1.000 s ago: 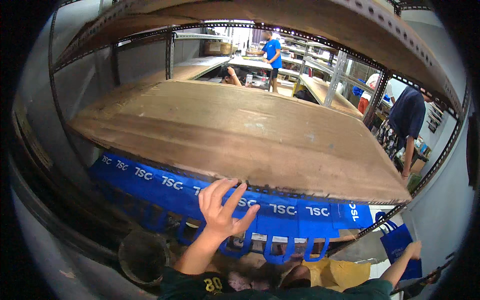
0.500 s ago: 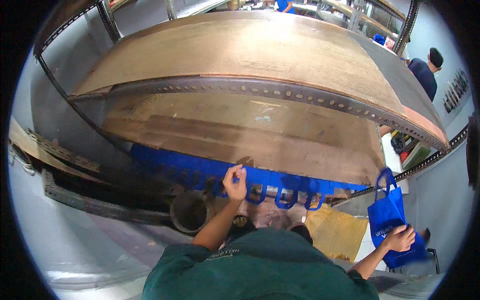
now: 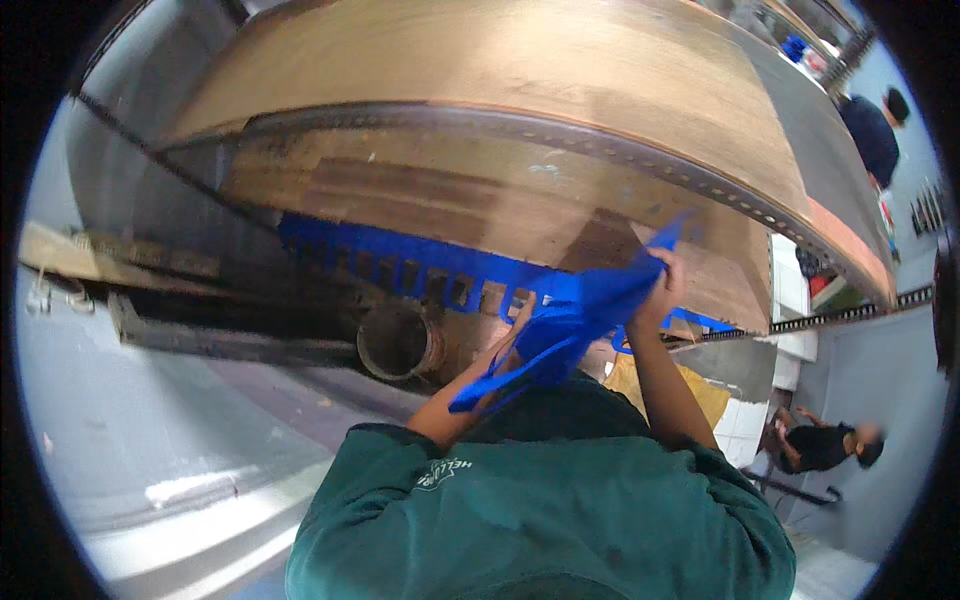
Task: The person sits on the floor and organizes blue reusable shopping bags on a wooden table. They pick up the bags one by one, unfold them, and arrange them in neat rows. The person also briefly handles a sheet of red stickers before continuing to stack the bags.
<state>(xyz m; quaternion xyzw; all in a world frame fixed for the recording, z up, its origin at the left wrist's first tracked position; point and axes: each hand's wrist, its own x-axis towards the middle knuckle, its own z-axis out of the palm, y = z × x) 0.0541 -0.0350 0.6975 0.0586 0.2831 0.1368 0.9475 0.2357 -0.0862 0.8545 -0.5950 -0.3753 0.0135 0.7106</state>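
Observation:
A blue cloth tote bag (image 3: pixel 585 320) is held slanting in front of my chest, its straps hanging toward the lower left across my left forearm. My right hand (image 3: pixel 660 290) grips the bag by its upper right end, fingers closed around the cloth. Beneath the bag's left part is my left hand (image 3: pixel 526 312); the cloth covers most of it, so its grip is hidden. Just beyond, a row of blue bags (image 3: pixel 420 250) lies along the front edge of the lower wooden shelf (image 3: pixel 430 200), loop handles dangling over the edge.
Above the bags juts the upper board (image 3: pixel 500 60) with its perforated metal edge. A round dark bin (image 3: pixel 395 340) stands to the left below. Yellow sacking (image 3: pixel 700 395) lies on the floor at right. One person (image 3: pixel 825 445) is at lower right, another (image 3: pixel 872 135) at upper right.
My right hand has brought the blue tote bag from the far right to in front of me and tilted it. My left hand now sits behind the cloth. The view has turned somewhat.

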